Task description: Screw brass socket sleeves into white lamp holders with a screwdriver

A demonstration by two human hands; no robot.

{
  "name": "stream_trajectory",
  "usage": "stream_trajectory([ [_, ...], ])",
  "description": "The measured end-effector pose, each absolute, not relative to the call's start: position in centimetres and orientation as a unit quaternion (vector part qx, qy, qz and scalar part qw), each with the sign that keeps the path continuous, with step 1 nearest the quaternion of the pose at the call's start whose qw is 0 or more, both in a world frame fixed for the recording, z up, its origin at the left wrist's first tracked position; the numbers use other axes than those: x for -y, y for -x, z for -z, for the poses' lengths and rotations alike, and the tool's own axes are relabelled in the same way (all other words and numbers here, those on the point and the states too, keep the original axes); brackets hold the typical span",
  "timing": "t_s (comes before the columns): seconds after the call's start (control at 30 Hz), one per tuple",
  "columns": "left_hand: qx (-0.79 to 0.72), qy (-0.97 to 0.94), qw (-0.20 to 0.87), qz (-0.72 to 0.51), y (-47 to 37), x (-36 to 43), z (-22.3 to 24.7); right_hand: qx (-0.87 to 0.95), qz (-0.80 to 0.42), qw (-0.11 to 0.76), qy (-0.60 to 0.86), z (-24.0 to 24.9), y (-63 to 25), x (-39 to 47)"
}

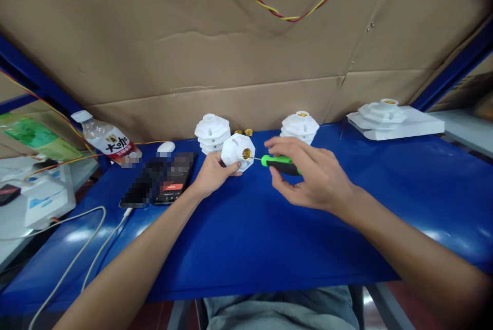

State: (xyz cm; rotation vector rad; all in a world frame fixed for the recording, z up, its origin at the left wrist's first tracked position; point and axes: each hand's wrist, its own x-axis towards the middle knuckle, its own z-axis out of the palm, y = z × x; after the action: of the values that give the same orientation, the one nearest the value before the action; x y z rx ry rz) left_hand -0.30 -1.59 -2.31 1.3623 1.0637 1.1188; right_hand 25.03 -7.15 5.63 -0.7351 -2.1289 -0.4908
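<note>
A white octagonal lamp socket (231,151) with a brass-coloured threaded opening is held in my left hand (214,173), tilted so the opening faces right. My right hand (314,173) grips a green and black screwdriver (283,164) between thumb and fingers. The screwdriver's thin shaft points left, and its tip is at the socket's opening. How far the tip reaches inside is too small to tell. Just behind my left hand stands a stack of white sockets (212,132). Another stack (300,127) stands behind my right hand.
Two small brass rings (248,132) lie between the stacks. White sockets (381,113) rest on a white box (419,123) at the back right. On the left are two phones (175,178), a white oval object (166,148), a bottle (108,137) and cables. Twisted wire (269,10) hangs above.
</note>
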Motion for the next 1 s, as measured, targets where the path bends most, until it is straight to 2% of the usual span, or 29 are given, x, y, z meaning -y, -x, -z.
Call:
stream_trajectory([
  [0.17,-0.445,-0.577,0.504,-0.463,0.32,1.72,2.22,0.804,0.295,0.421,0.298,-5.28,-25.22,6.79],
  [0.37,-0.449,-0.57,0.507,-0.464,0.25,1.71,2.28,0.842,0.208,0.399,0.299,-5.44,-25.24,6.87],
  [0.57,-0.449,-0.575,0.504,-0.462,0.3,1.66,2.37,0.8,0.309,0.409,0.31,-5.37,-25.18,6.78],
  [0.77,-0.45,-0.573,0.504,-0.464,0.39,1.61,2.4,0.84,0.183,0.403,0.315,-5.75,-25.16,6.87],
  [1.0,-0.444,-0.578,0.505,-0.462,0.49,1.6,2.36,0.808,0.282,0.387,0.344,-5.38,-24.91,7.2],
])
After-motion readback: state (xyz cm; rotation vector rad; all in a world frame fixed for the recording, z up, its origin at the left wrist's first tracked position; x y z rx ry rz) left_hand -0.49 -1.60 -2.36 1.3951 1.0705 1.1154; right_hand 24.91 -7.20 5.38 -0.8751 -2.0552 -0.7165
